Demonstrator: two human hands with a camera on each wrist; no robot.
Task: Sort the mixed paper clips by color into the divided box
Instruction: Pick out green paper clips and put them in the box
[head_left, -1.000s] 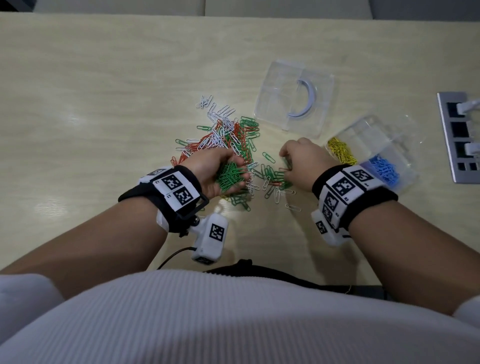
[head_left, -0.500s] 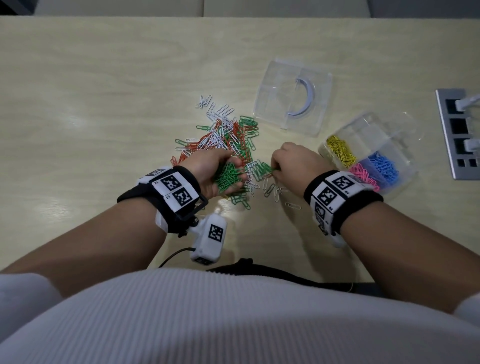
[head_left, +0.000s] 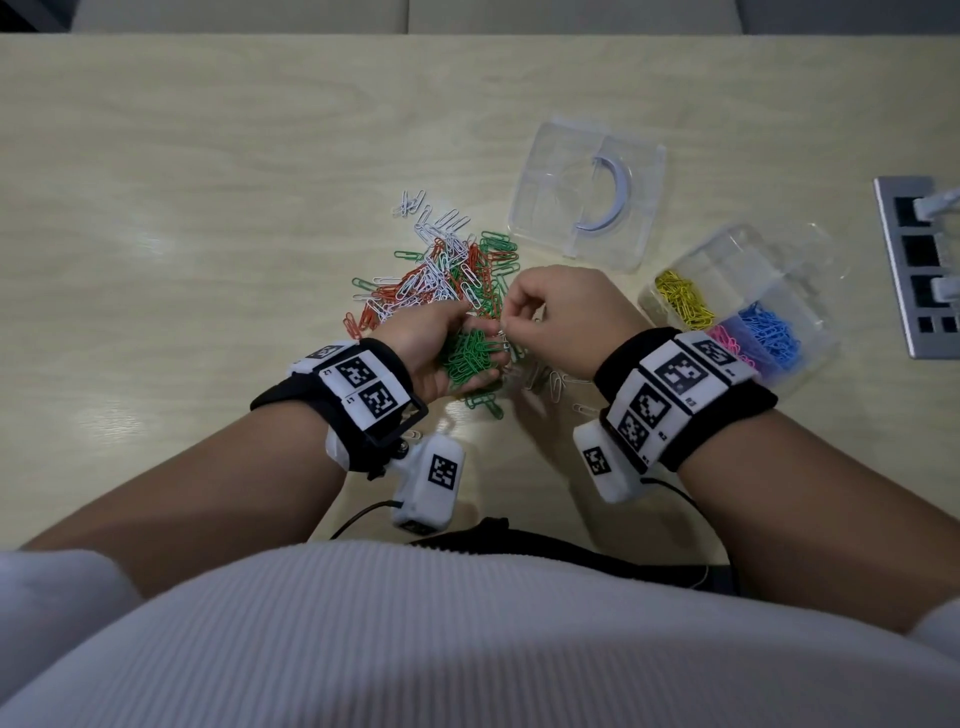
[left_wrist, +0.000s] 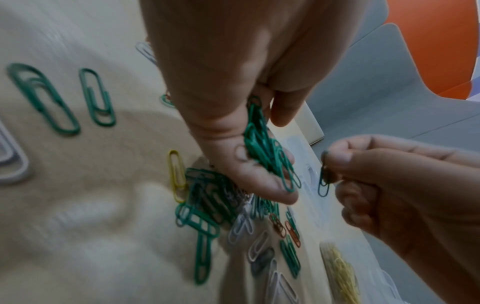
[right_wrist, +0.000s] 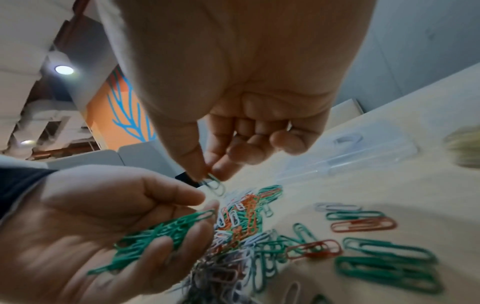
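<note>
A mixed pile of clips (head_left: 447, 280), green, orange and white, lies mid-table. My left hand (head_left: 441, 353) is cupped palm-up just in front of it and holds a bunch of green clips (head_left: 467, 358) (left_wrist: 267, 152) (right_wrist: 161, 232). My right hand (head_left: 561, 317) hovers beside it, thumb and forefinger pinching a single green clip (left_wrist: 324, 181) (right_wrist: 214, 184) right above the left fingertips. The divided clear box (head_left: 810, 312) stands to the right with yellow clips (head_left: 683, 304), pink clips (head_left: 727, 340) and blue clips (head_left: 769, 332) in separate compartments.
The box's clear lid (head_left: 587, 197) lies flat behind the pile. A grey socket panel (head_left: 919, 265) is set in the table at the far right. Loose green, white and one yellow clip (left_wrist: 178, 174) are scattered near the hands.
My right hand has lifted from the loose clips on the table and moved left to the left hand, now pinching one green clip. The left hand stays cupped with its bunch.
</note>
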